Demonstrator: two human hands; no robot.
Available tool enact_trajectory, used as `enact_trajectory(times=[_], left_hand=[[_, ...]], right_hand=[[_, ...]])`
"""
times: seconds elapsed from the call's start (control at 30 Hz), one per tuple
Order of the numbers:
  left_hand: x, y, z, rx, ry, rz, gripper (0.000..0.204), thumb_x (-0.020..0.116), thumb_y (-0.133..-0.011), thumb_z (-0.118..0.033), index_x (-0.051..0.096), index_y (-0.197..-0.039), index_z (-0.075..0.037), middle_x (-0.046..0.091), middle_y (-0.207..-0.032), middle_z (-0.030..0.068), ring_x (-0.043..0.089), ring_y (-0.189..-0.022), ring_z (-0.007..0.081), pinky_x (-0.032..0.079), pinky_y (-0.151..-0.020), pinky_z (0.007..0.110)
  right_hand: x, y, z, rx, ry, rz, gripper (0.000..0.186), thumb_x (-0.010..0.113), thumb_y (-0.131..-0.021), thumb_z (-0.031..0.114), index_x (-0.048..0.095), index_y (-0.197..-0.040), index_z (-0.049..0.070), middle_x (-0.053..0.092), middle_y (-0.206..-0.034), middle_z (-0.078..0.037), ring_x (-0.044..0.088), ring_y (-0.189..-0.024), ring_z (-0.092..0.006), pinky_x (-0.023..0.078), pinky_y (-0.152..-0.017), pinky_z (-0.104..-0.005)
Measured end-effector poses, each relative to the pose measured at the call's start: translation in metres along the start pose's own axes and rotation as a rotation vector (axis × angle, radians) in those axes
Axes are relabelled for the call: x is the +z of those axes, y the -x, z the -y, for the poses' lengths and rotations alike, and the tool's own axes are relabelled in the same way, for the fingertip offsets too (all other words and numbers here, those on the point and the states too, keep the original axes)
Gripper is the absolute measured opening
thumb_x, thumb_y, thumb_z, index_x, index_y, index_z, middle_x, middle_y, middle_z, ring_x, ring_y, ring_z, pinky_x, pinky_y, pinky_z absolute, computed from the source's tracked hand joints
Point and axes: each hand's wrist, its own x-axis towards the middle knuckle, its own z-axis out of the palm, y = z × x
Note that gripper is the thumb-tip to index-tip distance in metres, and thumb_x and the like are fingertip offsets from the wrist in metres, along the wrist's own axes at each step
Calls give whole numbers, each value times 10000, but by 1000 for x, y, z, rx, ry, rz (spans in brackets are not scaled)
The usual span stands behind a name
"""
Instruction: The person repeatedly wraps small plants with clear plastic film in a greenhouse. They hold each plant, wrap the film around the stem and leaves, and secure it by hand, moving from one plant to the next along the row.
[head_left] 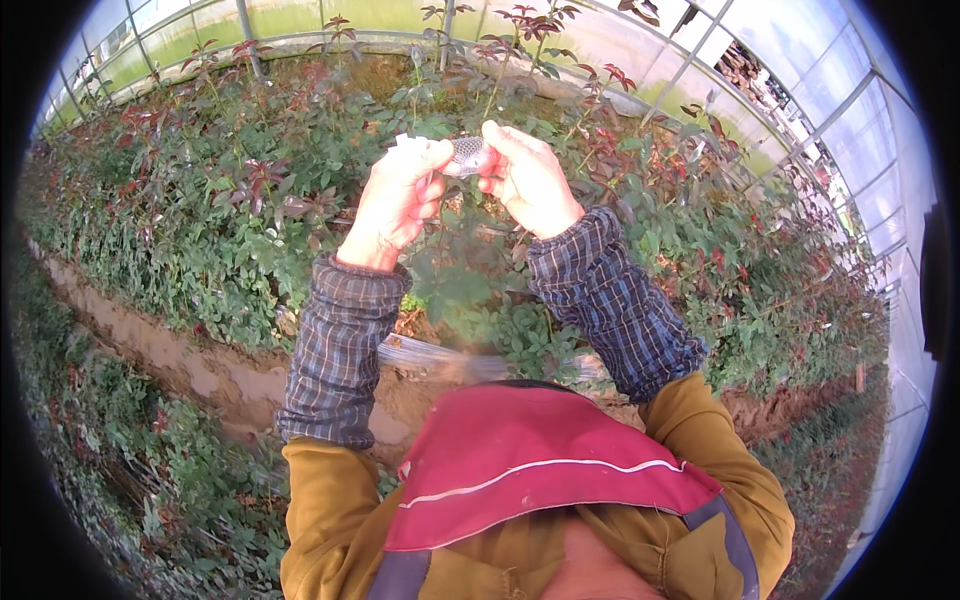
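Both hands raised together over the plants, pinching one small thing between them: a netted bud (467, 155), grey-white mesh sleeve over what looks like a flower bud. Left hand (396, 196) curled narrow, thumb and forefinger tips closed on the left end of the mesh, other fingers folded into the palm. Right hand (528, 180) closed on the right end, fingertips pressed at the bud's side, thumb on top. The bud sits right in the gap between the two sets of fingertips, touching both, roughly level, well above the leaves. A thin stem (440, 235) drops from under the bud down between the wrists into the foliage. Plaid sleeves (340, 350) cover both forearms, over mustard jacket cuffs; red bib (520, 460) at the chest fills the lower middle. Open air around the hands on all sides, only shoot tips near; tall red-leafed rose shoots (520, 40) stand just behind the fingers. Rose bed (230, 200) is dense green and dark red, running left to right. Bare dirt furrow (200, 370) cuts along below the bed at left. Greenhouse frame and clear film (830, 110) curve along the top and right rim.
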Motion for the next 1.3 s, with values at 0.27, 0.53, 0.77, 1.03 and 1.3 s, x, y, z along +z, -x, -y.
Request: enact_trajectory(times=[0.27, 0.53, 0.77, 1.03, 1.3], left_hand=[[-5, -30, -8, 55, -40, -113, 177, 667, -839, -192, 516, -868, -104, 526, -717, -28, 360, -438, 11, 248, -314, 149], [-18, -44, 7, 2, 47, -117, 146, 639, -858, -177, 514, -862, -100, 507, -696, -36, 331, -431, 13, 224, -312, 157], [-24, -44, 15, -41, 141, -120, 149, 619, -875, -192, 506, -835, -104, 506, -681, -42, 318, -425, 13, 224, -314, 160], [-39, -41, 27, -97, 193, -138, 156, 633, -864, -214, 518, -862, -109, 529, -698, -37, 323, -420, 28, 234, -310, 168], [-41, -39, 36, -105, 151, -123, 141, 600, -882, -218, 530, -906, -98, 531, -715, -41, 319, -422, 25, 238, -313, 166]], right_hand=[[8, -41, -8, -51, -22, -80, 276, 554, -911, 258, 546, -709, 70, 526, -624, -12, 513, -529, -113, 419, -426, -252], [-3, -53, -20, 20, -20, -36, 211, 529, -927, 249, 550, -797, 84, 541, -637, -12, 496, -518, -113, 392, -436, -251], [-2, -57, -27, 58, 84, -36, 258, 529, -929, 279, 570, -777, 75, 531, -633, -3, 475, -511, -101, 385, -446, -245], [-1, -55, -32, 82, 148, -28, 243, 571, -897, 230, 569, -731, 52, 529, -601, -15, 490, -468, -110, 391, -383, -244], [-13, -56, -41, 197, 116, -14, 216, 578, -899, 238, 552, -771, 67, 512, -636, 4, 496, -498, -94, 388, -388, -232]])
